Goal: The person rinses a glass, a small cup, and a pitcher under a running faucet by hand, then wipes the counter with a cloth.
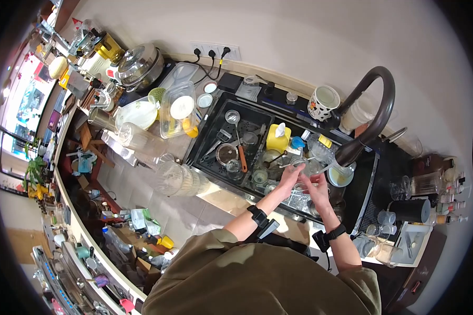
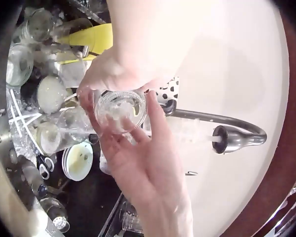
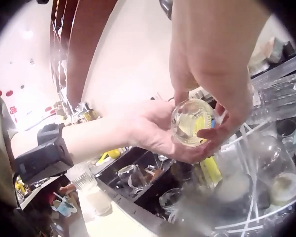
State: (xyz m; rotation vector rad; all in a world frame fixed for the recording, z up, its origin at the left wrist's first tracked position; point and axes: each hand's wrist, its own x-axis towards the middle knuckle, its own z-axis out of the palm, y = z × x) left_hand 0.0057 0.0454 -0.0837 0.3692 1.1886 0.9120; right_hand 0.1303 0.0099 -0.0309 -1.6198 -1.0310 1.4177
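Note:
Over the right basin of the black sink [image 1: 358, 202], both hands hold a clear glass jar [image 2: 121, 111], its ridged round end facing the left wrist camera. My left hand [image 1: 290, 179] grips it from one side, fingers curled round the wall. From the other side my right hand [image 1: 316, 193] wraps its fingers and thumb about the glass. Beyond the hands, a pale stream leaves the spout of the dark faucet [image 2: 231, 139]. Beneath lie several wet glass jars, white straws [image 2: 22, 118], scissors [image 2: 44, 168] and stacked small dishes [image 2: 79, 160].
In the left basin lie a ladle [image 1: 232, 117], an orange-handled utensil [image 1: 242, 157] and glass cups. A yellow container [image 1: 277, 139] stands between the basins. Tall clear containers [image 1: 178, 178] crowd the left counter edge. A spotted cup [image 1: 323, 102] sits behind the sink.

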